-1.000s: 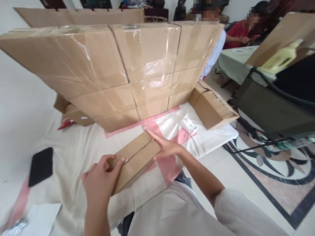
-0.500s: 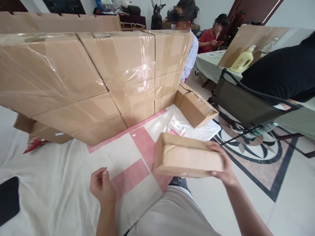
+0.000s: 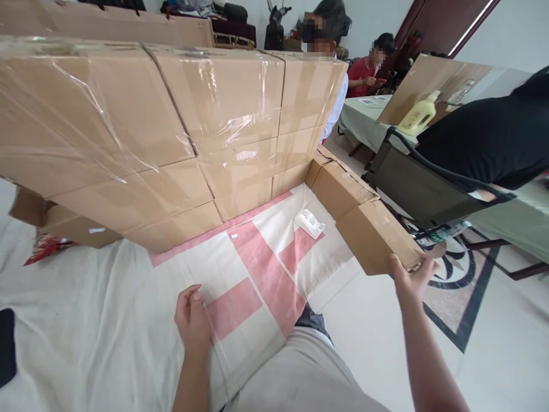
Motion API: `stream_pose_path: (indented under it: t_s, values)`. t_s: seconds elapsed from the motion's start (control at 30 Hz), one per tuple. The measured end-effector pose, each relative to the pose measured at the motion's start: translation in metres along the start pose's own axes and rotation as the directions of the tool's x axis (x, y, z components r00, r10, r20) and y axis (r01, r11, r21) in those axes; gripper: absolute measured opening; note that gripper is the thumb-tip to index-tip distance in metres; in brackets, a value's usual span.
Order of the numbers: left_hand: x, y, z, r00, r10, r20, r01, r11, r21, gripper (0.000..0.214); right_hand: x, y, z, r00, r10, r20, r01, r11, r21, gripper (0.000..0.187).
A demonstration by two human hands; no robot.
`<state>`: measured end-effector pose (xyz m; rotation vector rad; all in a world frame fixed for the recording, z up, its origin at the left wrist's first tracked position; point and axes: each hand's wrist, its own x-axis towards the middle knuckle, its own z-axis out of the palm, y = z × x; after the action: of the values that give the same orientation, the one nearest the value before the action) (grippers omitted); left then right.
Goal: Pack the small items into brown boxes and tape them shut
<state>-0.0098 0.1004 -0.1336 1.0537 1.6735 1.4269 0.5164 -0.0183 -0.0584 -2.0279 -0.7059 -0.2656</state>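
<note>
One oblong brown cardboard box (image 3: 369, 240), pinched across its near end by the thumb and fingers of the right hand (image 3: 409, 280) in the head view, is judged light, stiff but dentable, best gripped there. From that hand it is extended forward-left, toward tan cartons (image 3: 337, 186). Well leftward, the left hand (image 3: 191, 315) is loosely curled; whether its fingertips meet cannot be told.

We are looking toward a white wall (image 3: 375, 16) at one o'clock, with a dark red panel (image 3: 450, 23) slanting beside it near two. Below the panel, a table (image 3: 358, 111) is standing under a pale green cloth, and a dark-framed chair (image 3: 409, 169) is sitting nearer three. At four, a patterned medallion (image 3: 457, 270) is interrupting the pale floor (image 3: 364, 337), which is lying brightly lit toward five.
</note>
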Motion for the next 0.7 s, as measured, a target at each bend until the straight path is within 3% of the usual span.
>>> stream_pose_path:
  t_s: [0.1, 0.27, 0.43, 0.57, 0.7]
  values:
    - [0.000, 0.002, 0.001, 1.000, -0.004, 0.015, 0.004, 1.000, 0.004, 0.032, 0.014, -0.014, 0.043, 0.996, -0.082, -0.044, 0.082, 0.997, 0.013, 0.075]
    - [-0.001, 0.009, 0.002, 0.999, 0.043, 0.033, -0.043, 0.999, -0.016, 0.032, 0.057, -0.035, 0.099, 0.983, -0.178, 0.032, 0.177, 0.984, 0.029, 0.082]
    - [0.015, 0.019, -0.018, 0.985, 0.168, -0.041, -0.169, 0.985, -0.020, 0.029, 0.084, -0.061, 0.154, 0.977, -0.172, 0.125, 0.172, 0.985, 0.015, 0.083]
    - [0.070, 0.032, -0.052, 0.947, 0.293, -0.134, -0.284, 0.955, 0.085, 0.029, 0.095, -0.082, 0.191, 0.970, -0.143, 0.194, 0.146, 0.989, 0.001, 0.085]
    - [0.159, 0.054, -0.079, 0.909, 0.380, -0.170, -0.324, 0.902, 0.287, 0.041, 0.098, -0.102, 0.209, 0.946, -0.142, 0.290, 0.140, 0.990, 0.026, 0.098]
